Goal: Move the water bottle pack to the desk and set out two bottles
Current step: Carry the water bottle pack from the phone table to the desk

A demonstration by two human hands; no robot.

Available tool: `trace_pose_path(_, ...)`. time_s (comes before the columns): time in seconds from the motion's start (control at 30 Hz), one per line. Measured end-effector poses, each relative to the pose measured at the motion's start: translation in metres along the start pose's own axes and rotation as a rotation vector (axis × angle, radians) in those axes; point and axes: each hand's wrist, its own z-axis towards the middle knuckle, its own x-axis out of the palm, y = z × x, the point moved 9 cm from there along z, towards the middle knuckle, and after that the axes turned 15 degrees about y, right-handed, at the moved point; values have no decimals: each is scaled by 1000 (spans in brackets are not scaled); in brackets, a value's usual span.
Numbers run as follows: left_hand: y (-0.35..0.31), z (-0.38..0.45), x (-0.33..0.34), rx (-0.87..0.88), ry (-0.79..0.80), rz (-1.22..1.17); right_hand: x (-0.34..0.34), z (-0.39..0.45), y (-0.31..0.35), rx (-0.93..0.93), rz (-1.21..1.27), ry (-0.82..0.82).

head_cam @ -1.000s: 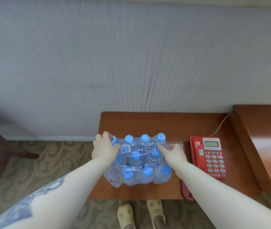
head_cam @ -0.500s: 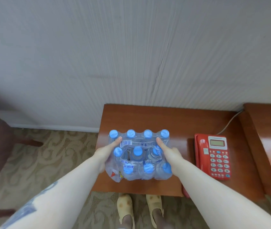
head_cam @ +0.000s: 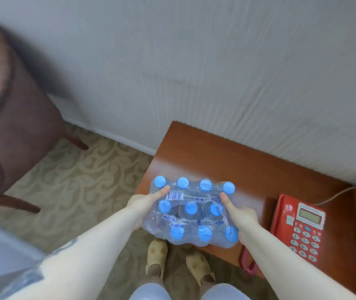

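Moved: water bottle pack (head_cam: 194,213) has come up off the table (head_cam: 237,161) and toward the body, now overhanging its near edge.
Hands: left hand (head_cam: 144,204) and right hand (head_cam: 241,215) clamp opposite sides, thumbs on top.
Meaning: carry likely begun; wrap still sealed.

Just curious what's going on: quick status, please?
Left hand and right hand grip the shrink-wrapped water bottle pack by its sides. Pack overhangs the wooden table's near corner. Red telephone sits alongside, right.
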Motion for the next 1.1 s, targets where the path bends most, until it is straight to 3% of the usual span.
trace_pose_path(0.23,133,-111,-39,87,-343,-652,87,-40,17,-74,-364,284)
trace_pose_path(0.53,310,-313,-25,413,-683,-1261,255,-216,-45,-152,-756,924)
trace_pose_path(0.67,404,-405,-9,533,-959,-1405,309,-312,-116,-119,-966,1118)
trace_pose_path(0.77,488,-463,9,553,-1170,-1537,333,-381,-183,-118,-1105,1227)
trace_pose_path(0.9,595,-531,34,520,-1338,-1656,354,-468,-293,-108,-1235,1440)
trace_pose_path(1.1,733,-616,58,485,-1519,-1793,366,-581,-443,-20,-1323,1488)
